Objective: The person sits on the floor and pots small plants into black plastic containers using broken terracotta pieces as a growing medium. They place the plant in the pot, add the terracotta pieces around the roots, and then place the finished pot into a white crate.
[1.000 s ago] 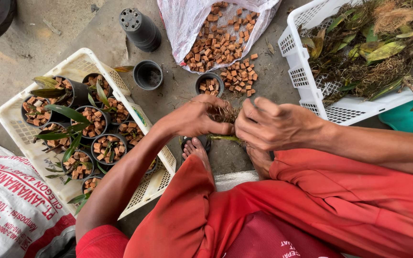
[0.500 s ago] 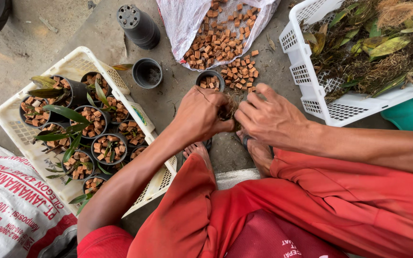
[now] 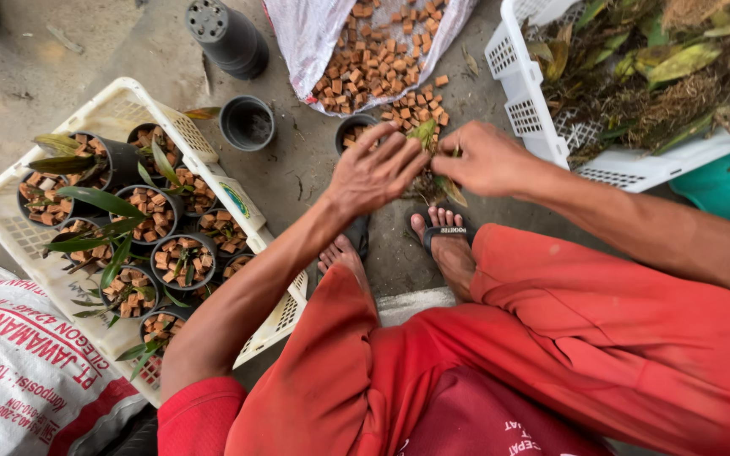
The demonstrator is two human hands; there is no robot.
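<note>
Since half a second earlier both hands had lifted the seedling (image 3: 434, 160) clear of the pot (image 3: 353, 133), just right of it: left hand (image 3: 373, 173) loosely curled against its roots, right hand (image 3: 487, 159) clamped on its stem, chips (image 3: 382, 63) beyond.

We saw a white woven sack (image 3: 19, 371) with red lettering lying at the lower left, just beside the cream crate (image 3: 120, 105) of potted seedlings. A second white woven sack (image 3: 314, 38), open and spilling orange-brown chips, lay beyond that crate toward the top. A small green-and-yellow label (image 3: 234, 203) sat on the crate's right rim.
</note>
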